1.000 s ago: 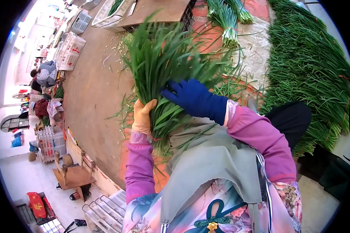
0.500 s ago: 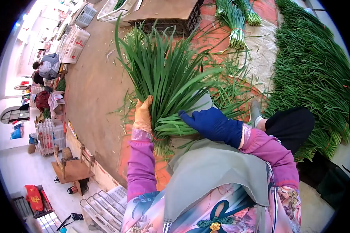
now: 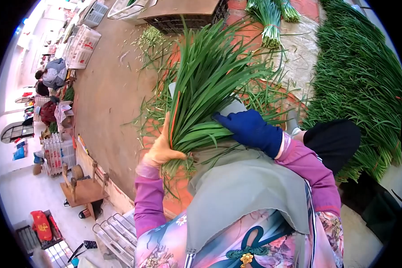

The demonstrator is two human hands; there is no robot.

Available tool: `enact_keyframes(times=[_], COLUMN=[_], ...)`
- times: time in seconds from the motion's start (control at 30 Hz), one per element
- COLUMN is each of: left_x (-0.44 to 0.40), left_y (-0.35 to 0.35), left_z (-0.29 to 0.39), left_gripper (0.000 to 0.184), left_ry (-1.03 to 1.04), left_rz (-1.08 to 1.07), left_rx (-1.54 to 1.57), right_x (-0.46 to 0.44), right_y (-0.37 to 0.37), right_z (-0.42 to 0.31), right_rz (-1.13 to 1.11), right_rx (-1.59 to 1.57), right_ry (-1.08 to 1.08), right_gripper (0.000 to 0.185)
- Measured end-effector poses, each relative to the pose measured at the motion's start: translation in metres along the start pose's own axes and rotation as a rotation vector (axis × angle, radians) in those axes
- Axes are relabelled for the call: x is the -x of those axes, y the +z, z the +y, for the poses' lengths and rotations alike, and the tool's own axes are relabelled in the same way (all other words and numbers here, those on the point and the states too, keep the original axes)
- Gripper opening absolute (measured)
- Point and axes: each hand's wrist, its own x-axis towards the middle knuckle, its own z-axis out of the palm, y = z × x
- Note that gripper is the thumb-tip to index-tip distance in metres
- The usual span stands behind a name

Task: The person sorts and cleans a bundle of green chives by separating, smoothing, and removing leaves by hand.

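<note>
A thick bunch of long green garlic chives (image 3: 210, 85) lies across my lap, leaf tips pointing away from me. My left hand (image 3: 161, 149), in a tan glove, cups its left side near the base. The thumb points right across the stalks, and some fingers are hidden behind the bunch. A thin red-orange band (image 3: 175, 117) runs up the left edge of the leaves beside this hand. In a dark blue knitted glove, my right hand (image 3: 254, 131) holds the leaves from the right; its fingertips are partly lost among them.
A long heap of chives (image 3: 357, 85) lies at the right. Tied bunches (image 3: 270, 33) rest at the top. A board-topped dark crate (image 3: 183, 20) stands ahead, with loose leaves on the floor. An upturned wooden stool (image 3: 85, 192) lies left; a person (image 3: 54, 73) is far left.
The bunch has swung to the right and its tips are lower. My left hand has turned, its thumb now out to the right. The red-orange band shows as a long line along the leaves.
</note>
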Motion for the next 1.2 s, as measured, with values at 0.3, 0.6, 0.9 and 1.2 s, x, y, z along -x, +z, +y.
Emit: enact_keyframes(times=[0.3,0.6,0.9,1.2], left_x=[0.006,-0.129,-0.169,-0.193], left_y=[-0.002,0.026,0.117,0.136], left_z=[0.049,0.016,0.015,0.013], left_gripper=[0.068,0.097,0.096,0.073], left_ry=[-0.272,0.476,0.229,-0.521], left_rz=[0.166,-0.461,-0.574,-0.302], left_rx=[0.801,1.501,1.732,1.47], right_x=[0.012,0.065,0.123,0.119], right_y=[-0.044,-0.018,0.007,0.019], right_z=[0.039,0.041,0.044,0.048], right_rz=[0.505,0.199,0.218,0.025], right_rx=[-0.067,-0.206,-0.347,-0.438], right_ry=[0.203,0.443,0.57,0.558], right_gripper=[0.061,0.058,0.053,0.045])
